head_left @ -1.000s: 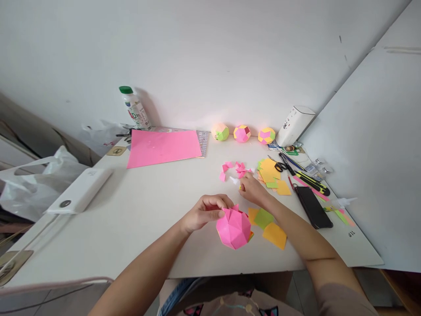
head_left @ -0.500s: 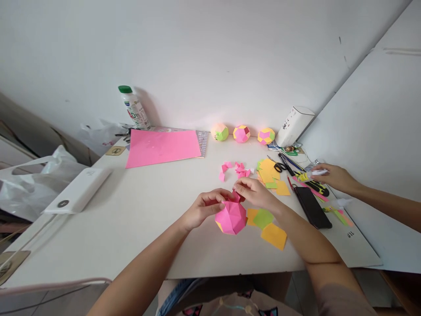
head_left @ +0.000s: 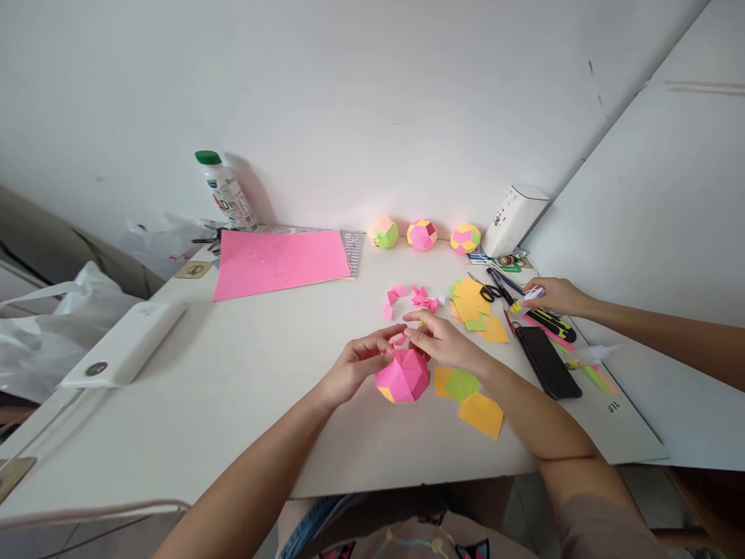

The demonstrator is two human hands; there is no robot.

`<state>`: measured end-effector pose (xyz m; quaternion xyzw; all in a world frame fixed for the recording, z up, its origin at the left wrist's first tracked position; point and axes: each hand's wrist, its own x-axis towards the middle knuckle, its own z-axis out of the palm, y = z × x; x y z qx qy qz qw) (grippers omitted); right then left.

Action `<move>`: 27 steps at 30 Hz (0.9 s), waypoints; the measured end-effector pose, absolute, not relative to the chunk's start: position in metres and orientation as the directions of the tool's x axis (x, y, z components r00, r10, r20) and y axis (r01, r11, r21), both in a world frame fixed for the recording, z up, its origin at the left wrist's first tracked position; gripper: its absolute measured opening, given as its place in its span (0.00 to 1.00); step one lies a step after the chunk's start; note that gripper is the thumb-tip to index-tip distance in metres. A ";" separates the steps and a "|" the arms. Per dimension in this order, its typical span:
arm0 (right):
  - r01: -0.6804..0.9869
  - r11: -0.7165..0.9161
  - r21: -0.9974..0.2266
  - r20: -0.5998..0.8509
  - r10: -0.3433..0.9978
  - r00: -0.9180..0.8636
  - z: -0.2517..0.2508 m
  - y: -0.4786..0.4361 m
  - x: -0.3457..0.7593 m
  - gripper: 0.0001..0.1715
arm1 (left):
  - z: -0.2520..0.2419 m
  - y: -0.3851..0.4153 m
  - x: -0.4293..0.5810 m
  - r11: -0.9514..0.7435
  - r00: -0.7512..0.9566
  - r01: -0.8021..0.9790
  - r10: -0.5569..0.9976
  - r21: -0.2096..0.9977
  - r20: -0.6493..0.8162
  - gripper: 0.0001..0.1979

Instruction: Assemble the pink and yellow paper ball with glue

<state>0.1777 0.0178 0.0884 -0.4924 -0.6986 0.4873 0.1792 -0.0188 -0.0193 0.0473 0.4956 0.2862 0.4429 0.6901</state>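
Note:
A faceted pink paper ball [head_left: 406, 377] with a yellow patch at its lower left is held above the near part of the table. My left hand [head_left: 364, 362] grips its upper left side, thumb on the near face and fingers behind. At the top, my right hand [head_left: 438, 339] is closed with fingers pinched on the ball's upper edge, where a small pink flap stands up. Its other fingers are partly hidden behind the ball. Orange and green paper pieces [head_left: 482, 414] lie just right of the ball, and folded pink pieces [head_left: 424, 298] lie beyond it.
Another person's hand [head_left: 550, 295] holds a small yellow-and-white tube at the right. Scissors [head_left: 490, 293], a cutter [head_left: 552, 325] and a black case [head_left: 545, 361] lie there. Three paper balls [head_left: 421, 235] stand by the wall. Pink sheet [head_left: 279, 262], bottle [head_left: 226, 192] and white power bank [head_left: 123, 345] are left.
My right fingers have shifted slightly left at the ball's top, and the pink flap there sits lower. The other person's hand has moved the tube left. The view has shifted a little.

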 end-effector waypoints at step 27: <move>0.797 -0.161 -0.582 0.500 0.702 0.507 0.077 0.058 0.353 0.30 | 0.052 -0.030 -0.015 0.148 0.430 -0.250 0.902 0.957 -0.028 0.09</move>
